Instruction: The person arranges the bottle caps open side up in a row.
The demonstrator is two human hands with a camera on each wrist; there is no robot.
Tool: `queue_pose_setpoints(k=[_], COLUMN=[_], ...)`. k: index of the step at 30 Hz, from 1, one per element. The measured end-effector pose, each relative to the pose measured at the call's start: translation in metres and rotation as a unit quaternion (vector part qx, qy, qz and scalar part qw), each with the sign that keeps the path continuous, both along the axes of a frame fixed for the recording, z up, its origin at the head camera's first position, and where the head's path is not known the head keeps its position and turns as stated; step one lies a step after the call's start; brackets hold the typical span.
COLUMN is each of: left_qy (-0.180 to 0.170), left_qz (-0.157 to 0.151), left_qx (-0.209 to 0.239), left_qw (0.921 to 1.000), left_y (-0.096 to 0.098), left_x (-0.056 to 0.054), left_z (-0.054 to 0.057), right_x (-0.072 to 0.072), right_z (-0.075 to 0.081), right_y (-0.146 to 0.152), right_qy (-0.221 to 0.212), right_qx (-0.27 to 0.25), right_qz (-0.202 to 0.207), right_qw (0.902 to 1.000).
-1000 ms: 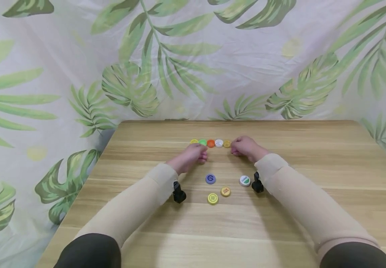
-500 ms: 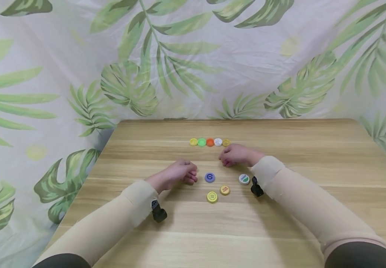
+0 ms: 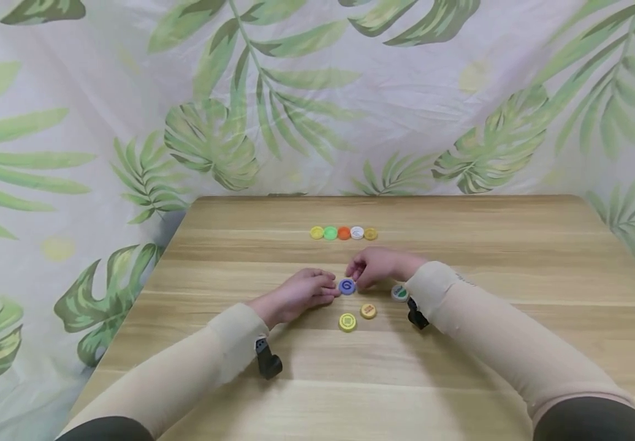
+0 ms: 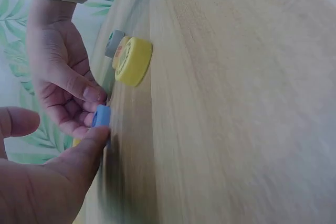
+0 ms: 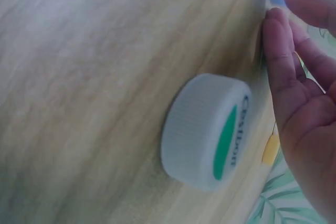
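Observation:
A blue bottle cap (image 3: pixel 347 286) with a dark mark on its top sits between the two hands in the head view. My left hand (image 3: pixel 301 294) reaches in from the left, fingers fairly straight, a fingertip at the cap's edge. From the right my right hand (image 3: pixel 380 266) bends its thumb and fingers about the cap's other side. In the left wrist view the blue cap (image 4: pixel 102 116) shows between fingertips of both hands. A white cap with a green mark (image 5: pixel 207 132) stands close beneath the right wrist. Part of the right fingers is hidden behind the blue cap.
On the wooden table (image 3: pixel 461 367) lie a yellow cap (image 3: pixel 347 323) and an orange-yellow cap (image 3: pixel 368 311), nearer the body. Farther back runs a straight row of several caps, including a red one (image 3: pixel 344 233). A leaf-patterned cloth (image 3: pixel 306 122) hangs behind the table.
Both hands have come back from the row of caps toward the body. They have closed in on the blue cap from either side, and it has shifted slightly away from the body.

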State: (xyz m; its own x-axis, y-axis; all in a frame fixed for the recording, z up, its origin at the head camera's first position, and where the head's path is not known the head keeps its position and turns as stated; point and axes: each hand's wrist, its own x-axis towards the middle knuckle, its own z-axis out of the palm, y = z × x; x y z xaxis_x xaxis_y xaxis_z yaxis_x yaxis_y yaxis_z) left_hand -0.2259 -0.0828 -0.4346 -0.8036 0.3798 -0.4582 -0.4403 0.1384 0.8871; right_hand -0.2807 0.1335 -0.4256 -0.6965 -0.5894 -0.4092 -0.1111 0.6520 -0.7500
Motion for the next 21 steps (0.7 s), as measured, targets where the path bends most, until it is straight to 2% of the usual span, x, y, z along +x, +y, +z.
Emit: queue_pose_setpoints(k=[5,9,13,21], left_qy=[0.022,0.057,0.087,0.102], left_qz=[0.022,0.01,-0.01,-0.047], left_qx=[-0.016,-0.059,-0.092,-0.131], left_qw=[0.9994,0.9966,0.9919,0.985], left_y=[0.01,0.015,0.019,0.02], left_x=[-0.01,-0.02,-0.027,-0.034], left_z=[-0.004,-0.007,-0.008,-0.007], right_x=[0.002,0.002,0.002,-0.001], right_z=[-0.002,-0.004,-0.004,-0.003], right_y=[-0.005,-0.005,-0.004,0.003], right_qy=[0.048,0.071,0.064,0.006], right_qx=[0.026,0.033,0.019,-0.025], right_qz=[0.007,-0.004,-0.017,-0.031], right_qw=[0.9985,0.9969,0.9976,0.9992])
